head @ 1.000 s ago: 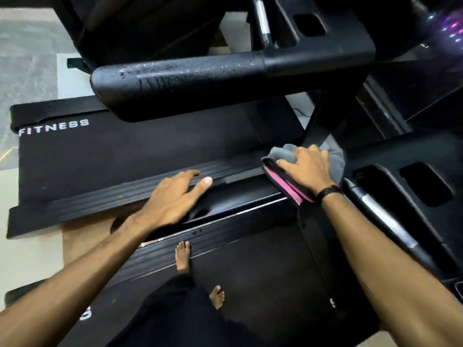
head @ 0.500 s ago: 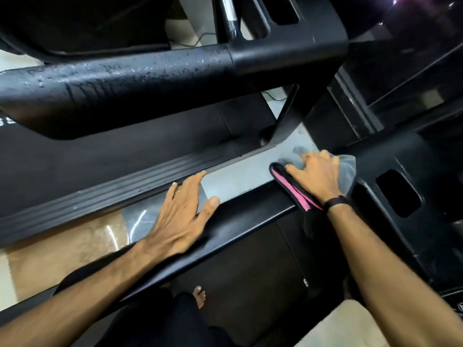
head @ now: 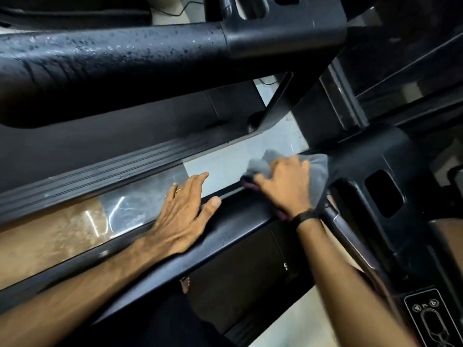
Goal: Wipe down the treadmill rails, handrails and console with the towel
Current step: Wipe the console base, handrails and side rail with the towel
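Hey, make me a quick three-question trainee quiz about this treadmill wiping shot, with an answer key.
1. True or false: the left hand holds the towel.
2. The right hand presses the towel on: A) the near handrail B) the floor C) the belt
3. What spots the far handrail?

Key: 1 false, it rests flat on the near handrail. 2 A. 3 Water droplets.

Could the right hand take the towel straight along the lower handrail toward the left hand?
Probably yes. The right hand presses the towel on the lower handrail, whose bare stretch runs free up to the left hand resting flat on it.
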`<action>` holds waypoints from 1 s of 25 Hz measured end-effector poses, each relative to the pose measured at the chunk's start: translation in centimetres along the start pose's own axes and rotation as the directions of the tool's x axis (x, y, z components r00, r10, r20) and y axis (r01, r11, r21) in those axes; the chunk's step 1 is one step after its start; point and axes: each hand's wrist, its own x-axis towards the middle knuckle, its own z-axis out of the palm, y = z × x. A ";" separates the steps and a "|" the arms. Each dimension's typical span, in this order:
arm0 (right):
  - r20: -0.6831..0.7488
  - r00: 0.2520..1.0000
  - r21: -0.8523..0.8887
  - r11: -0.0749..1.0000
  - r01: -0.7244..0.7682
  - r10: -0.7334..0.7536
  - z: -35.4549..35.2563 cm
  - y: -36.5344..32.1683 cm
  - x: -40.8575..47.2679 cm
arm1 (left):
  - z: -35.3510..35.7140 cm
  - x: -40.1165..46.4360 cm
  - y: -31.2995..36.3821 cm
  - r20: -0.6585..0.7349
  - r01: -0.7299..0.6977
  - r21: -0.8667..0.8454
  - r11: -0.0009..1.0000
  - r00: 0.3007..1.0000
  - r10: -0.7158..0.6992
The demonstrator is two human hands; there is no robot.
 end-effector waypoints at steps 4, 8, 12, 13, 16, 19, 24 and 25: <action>-0.077 0.959 0.197 0.939 0.283 -0.273 0.6 -5.5 -8.5 | -0.1 0.1 -0.3 -0.034 0.004 -0.037 0.999 0.999 -0.005; 0.016 0.991 0.053 0.989 -0.135 0.135 0.1 2.5 0.8 | -0.4 -0.3 0.0 -0.132 0.009 -0.099 0.995 0.991 -0.022; 0.047 0.997 -0.035 0.998 0.059 -0.057 0.2 -6.1 -2.5 | -0.6 0.2 -0.3 -0.148 0.095 -0.262 0.961 0.979 -0.137; 0.044 0.984 0.041 0.985 0.169 -0.171 0.3 -8.7 -5.6 | -0.7 0.4 -0.4 -0.153 0.121 -0.338 0.933 0.971 -0.181; 0.004 0.935 0.188 0.918 0.349 -0.356 0.3 -7.2 -8.4 | -1.4 0.9 -1.4 -0.141 0.174 -0.482 0.859 0.952 -0.272; 0.059 0.998 0.056 0.998 0.010 -0.014 0.4 -0.6 -1.0 | -2.9 0.5 -2.9 -0.142 0.204 -0.487 0.849 0.941 -0.308; 0.073 0.983 0.038 0.985 0.168 -0.171 -0.1 -11.4 -7.0 | -4.2 -0.2 -4.0 -0.194 0.212 -0.437 0.874 0.927 -0.322; 0.052 0.956 0.131 0.951 0.281 -0.290 -0.2 -13.4 -10.3 | -4.1 -0.4 -4.0 -0.185 0.216 -0.437 0.873 0.929 -0.322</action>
